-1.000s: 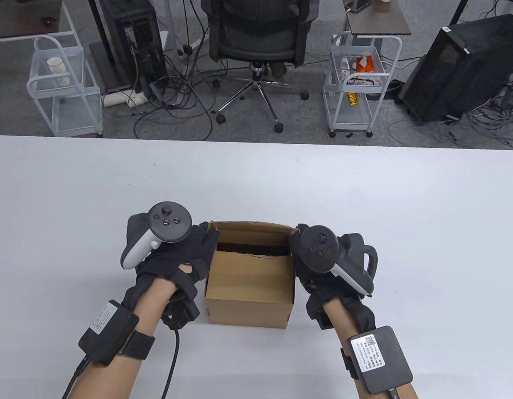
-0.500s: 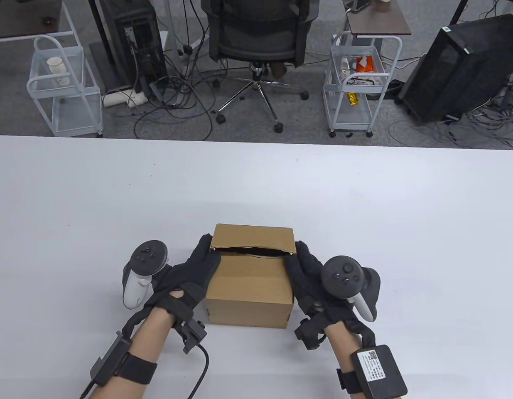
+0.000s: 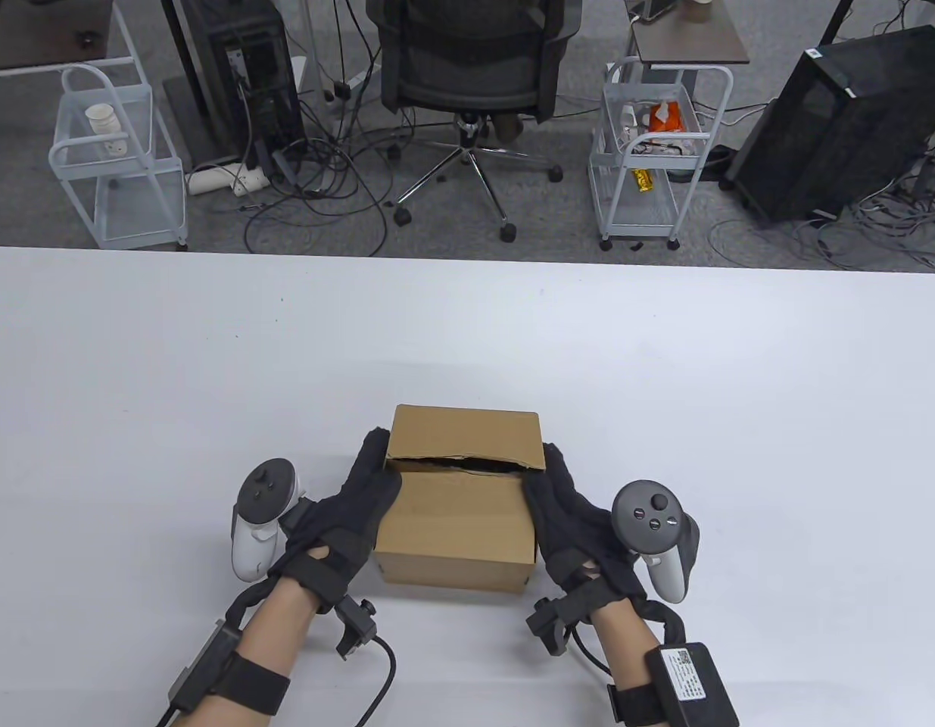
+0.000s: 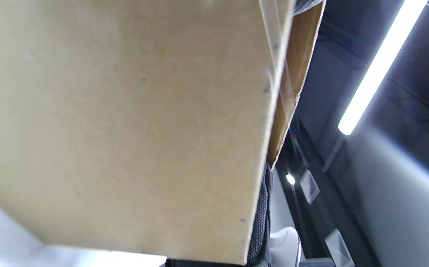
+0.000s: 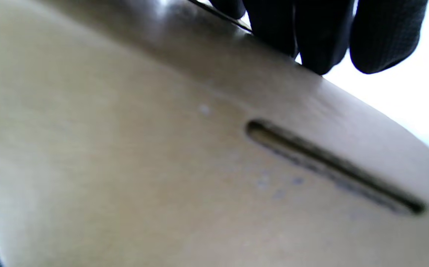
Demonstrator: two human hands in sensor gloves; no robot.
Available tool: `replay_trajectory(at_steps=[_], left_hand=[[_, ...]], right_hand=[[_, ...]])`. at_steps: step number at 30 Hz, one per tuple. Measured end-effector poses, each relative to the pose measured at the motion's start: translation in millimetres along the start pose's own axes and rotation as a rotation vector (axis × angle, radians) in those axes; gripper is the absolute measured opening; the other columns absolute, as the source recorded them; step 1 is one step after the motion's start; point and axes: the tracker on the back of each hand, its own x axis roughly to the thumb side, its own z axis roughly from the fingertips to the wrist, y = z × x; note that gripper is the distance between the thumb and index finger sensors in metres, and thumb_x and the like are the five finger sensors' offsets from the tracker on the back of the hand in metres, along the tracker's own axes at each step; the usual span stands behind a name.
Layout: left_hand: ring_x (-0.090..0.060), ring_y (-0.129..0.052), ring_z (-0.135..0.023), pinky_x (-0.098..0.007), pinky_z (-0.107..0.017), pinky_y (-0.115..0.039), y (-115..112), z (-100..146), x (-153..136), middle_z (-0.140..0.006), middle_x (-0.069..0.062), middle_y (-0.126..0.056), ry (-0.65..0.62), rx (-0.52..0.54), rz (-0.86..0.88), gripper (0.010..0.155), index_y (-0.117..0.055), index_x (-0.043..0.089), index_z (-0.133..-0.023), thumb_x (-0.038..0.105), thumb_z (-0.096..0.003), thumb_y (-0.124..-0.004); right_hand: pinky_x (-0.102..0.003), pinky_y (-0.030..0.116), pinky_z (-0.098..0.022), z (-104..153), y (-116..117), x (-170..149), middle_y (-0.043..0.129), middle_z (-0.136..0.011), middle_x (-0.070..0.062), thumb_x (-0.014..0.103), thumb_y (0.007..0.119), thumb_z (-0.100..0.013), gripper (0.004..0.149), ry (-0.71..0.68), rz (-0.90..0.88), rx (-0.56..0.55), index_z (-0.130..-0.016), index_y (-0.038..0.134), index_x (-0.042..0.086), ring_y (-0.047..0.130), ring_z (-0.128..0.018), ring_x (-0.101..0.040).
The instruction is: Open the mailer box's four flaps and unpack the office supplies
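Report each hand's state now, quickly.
Left hand: open, straight fingers pressed flat against the left side of the mailer box.
Right hand: open, straight fingers flat against the box's right side.

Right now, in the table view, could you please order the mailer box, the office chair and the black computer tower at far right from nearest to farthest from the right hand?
1. mailer box: touching the right hand, just to its left.
2. black computer tower: on the floor beyond the table, far right.
3. office chair: beyond the table, top centre.
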Motion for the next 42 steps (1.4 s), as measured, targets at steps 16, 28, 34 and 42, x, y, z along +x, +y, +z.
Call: replay_trajectory(at_steps=[16, 28, 34, 42], left_hand=[[-0.046, -0.008, -0.117, -0.078, -0.075, -0.023, -6, 9, 12, -0.122, -0.008, 0.000, -0.206, -0.007, -0.195, 0.084, -0.003, 0.041, -0.108, 0.047, -0.0604, -0.073], [-0.054, -0.057, -0.112, -0.066, -0.075, -0.064, 24, 17, 25, -0.125, -0.013, -0.030, -0.202, 0.156, -0.198, 0.077, -0.002, 0.037, -0.107, 0.035, -0.0630, -0.066], [-0.046, -0.083, -0.096, -0.059, -0.067, -0.079, 58, 18, 18, -0.109, -0.019, -0.070, -0.103, 0.347, -0.129, 0.065, -0.042, 0.011, -0.113, 0.036, -0.0619, -0.073], [-0.035, -0.094, -0.083, -0.049, -0.061, -0.084, 78, 0, 11, -0.094, -0.008, -0.086, 0.002, 0.441, -0.110, 0.049, -0.065, 0.017, -0.104, 0.041, -0.0618, -0.075]], right_hand=[[-0.079, 0.048, -0.070, 14, -1, 8, 0.039, -0.125, -0.021, 0.056, 0.064, -0.060, 0.082, -0.292, 0.122, -0.088, -0.114, 0.019, 0.014, 0.048, -0.108, -0.057], [-0.058, 0.076, -0.067, 17, -22, 14, 0.070, -0.112, -0.019, 0.043, 0.071, -0.060, 0.069, -0.265, 0.096, -0.310, -0.112, 0.038, 0.012, 0.088, -0.091, -0.043], [-0.055, 0.089, -0.054, 12, -43, 7, 0.097, -0.089, -0.011, 0.038, 0.074, -0.061, 0.048, -0.143, 0.120, -0.440, -0.100, 0.072, 0.009, 0.105, -0.070, -0.036], [-0.052, 0.088, -0.055, -10, -60, -3, 0.099, -0.081, -0.005, 0.035, 0.077, -0.060, 0.048, -0.056, 0.136, -0.506, -0.100, 0.072, 0.010, 0.106, -0.064, -0.029]])
